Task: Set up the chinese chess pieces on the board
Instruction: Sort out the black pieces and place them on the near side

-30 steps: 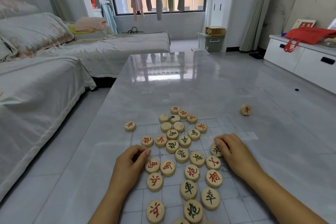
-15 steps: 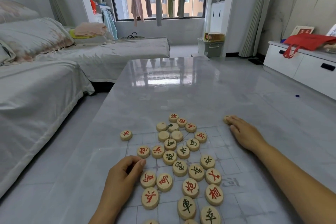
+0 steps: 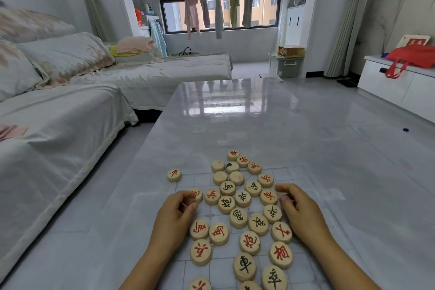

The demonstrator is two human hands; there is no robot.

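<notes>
Several round wooden chess pieces (image 3: 242, 218) with red or black characters lie in a loose heap on a pale gridded board (image 3: 303, 179) on the glossy grey table (image 3: 235, 125). One red chariot piece (image 3: 174, 175) sits apart at the board's far left corner. My left hand (image 3: 175, 216) is curled at the heap's left edge, thumb and forefinger round a half-hidden red piece (image 3: 197, 195). My right hand (image 3: 300, 211) is curled at the right edge, fingertips on another red chariot piece (image 3: 268, 196).
A sofa with grey covers and cushions (image 3: 58, 106) runs along the table's left side. A white cabinet (image 3: 400, 87) with a red bag stands at the right. The far half of the table holds nothing but reflections.
My right hand reached out to a stray red chariot piece at the far right and brought it back to the heap's right edge. My left hand crept forward onto a red piece.
</notes>
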